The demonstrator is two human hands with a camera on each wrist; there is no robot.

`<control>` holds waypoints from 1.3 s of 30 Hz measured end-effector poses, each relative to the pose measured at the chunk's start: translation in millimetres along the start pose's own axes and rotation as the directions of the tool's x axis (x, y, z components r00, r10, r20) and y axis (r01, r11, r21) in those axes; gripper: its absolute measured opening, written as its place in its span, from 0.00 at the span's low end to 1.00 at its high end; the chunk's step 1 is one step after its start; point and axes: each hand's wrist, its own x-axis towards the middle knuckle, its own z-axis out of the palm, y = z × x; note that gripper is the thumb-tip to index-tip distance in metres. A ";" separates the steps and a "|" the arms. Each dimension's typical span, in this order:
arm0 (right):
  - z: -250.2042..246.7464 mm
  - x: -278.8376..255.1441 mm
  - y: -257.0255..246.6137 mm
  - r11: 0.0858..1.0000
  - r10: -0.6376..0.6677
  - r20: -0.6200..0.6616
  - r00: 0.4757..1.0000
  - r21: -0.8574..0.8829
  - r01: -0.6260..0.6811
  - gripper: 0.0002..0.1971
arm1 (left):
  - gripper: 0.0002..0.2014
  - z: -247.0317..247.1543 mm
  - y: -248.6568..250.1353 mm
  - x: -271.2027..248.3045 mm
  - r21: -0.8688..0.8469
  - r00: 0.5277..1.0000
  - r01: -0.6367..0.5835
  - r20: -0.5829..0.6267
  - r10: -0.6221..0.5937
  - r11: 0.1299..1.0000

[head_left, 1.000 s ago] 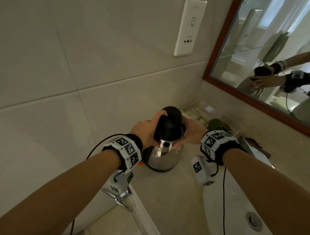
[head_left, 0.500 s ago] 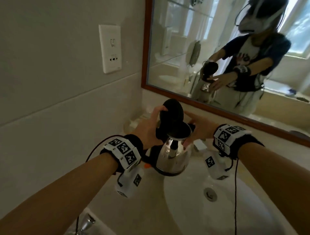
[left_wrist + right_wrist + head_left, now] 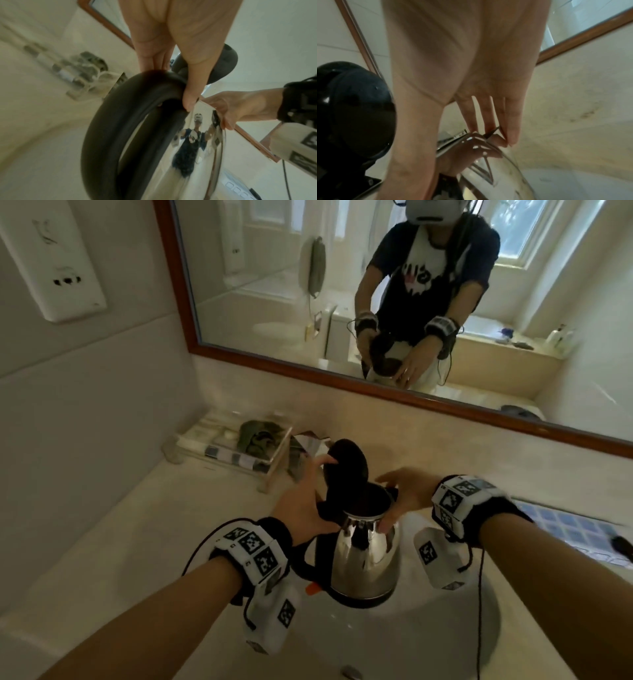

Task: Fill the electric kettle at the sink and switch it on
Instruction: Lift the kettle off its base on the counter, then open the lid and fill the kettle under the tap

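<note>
A steel electric kettle [image 3: 364,556] with its black lid [image 3: 347,463] flipped up hangs over the left part of the white sink basin [image 3: 428,642]. My left hand [image 3: 305,505] grips the top of its black handle [image 3: 106,128], thumb up by the lid hinge. My right hand [image 3: 404,494] lies with straight fingers [image 3: 510,121] against the kettle's rim and spout side. The shiny body [image 3: 188,155] mirrors the person. No tap shows in any view.
A wood-framed mirror [image 3: 376,405] runs along the back wall. A wall socket [image 3: 51,258] sits at upper left. A clear tray of toiletries [image 3: 236,446] stands on the counter [image 3: 137,525] behind the kettle. The drain [image 3: 351,674] is at the bottom edge; a blue-checked mat [image 3: 565,529] lies at right.
The kettle has been carried right, from the counter corner by the wall to above the basin, and the head has turned toward the mirror. Both hands stay on it.
</note>
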 end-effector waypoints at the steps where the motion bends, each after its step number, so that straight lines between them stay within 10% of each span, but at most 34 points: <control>1: 6.4 6.9 5.2 1.000 -0.005 0.007 1.000 -0.027 0.005 0.48 | 0.42 10.2 -7.8 0.2 -0.026 0.999 0.032 0.006 -0.032 0.999; 9: 39.5 70.6 23.0 0.985 -0.134 0.023 0.991 -0.108 0.135 0.37 | 0.46 56.0 -67.1 2.6 -0.054 0.968 0.213 -0.124 -0.218 0.976; 26: 21.2 110.8 31.2 0.970 -0.222 -0.037 0.974 -0.114 0.217 0.52 | 0.43 68.3 -85.7 17.9 -0.090 0.957 0.248 -0.129 -0.258 0.965; 39: 0.4 139.3 10.1 0.694 -0.562 -0.100 0.821 -0.597 0.403 0.37 | 0.45 64.8 -96.2 18.1 -0.069 0.950 0.267 -0.150 -0.275 0.961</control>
